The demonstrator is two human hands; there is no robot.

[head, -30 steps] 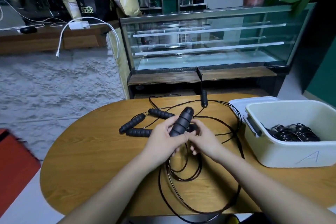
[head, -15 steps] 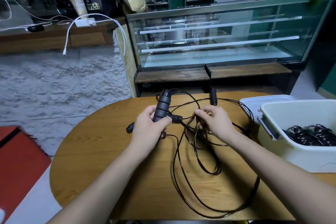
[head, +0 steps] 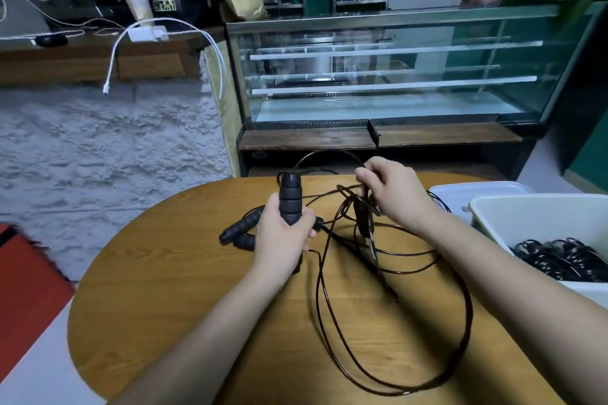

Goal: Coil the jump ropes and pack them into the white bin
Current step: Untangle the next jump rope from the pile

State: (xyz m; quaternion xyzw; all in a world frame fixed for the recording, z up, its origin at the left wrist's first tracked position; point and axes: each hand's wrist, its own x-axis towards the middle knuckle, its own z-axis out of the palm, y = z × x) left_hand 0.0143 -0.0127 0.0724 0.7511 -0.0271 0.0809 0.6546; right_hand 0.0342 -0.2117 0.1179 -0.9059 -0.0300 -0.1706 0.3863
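My left hand (head: 283,237) grips a black ribbed jump rope handle (head: 290,197) upright above the wooden table (head: 171,299). My right hand (head: 393,194) pinches the thin dark cord (head: 391,368), which hangs in loose loops down to the table; a second handle (head: 362,217) dangles under its fingers. Two more black handles (head: 238,230) lie left of my left hand. The white bin (head: 539,217) stands at the right with coiled ropes (head: 559,258) inside.
A white lid (head: 473,192) lies behind the bin. A glass display case (head: 394,76) stands just past the table's far edge. A rough white wall and a red object (head: 23,276) are at the left.
My hands moved apart: the left turned its handle upright, the right lifted away to the right pulling cord up. The loops on the table spread wider.
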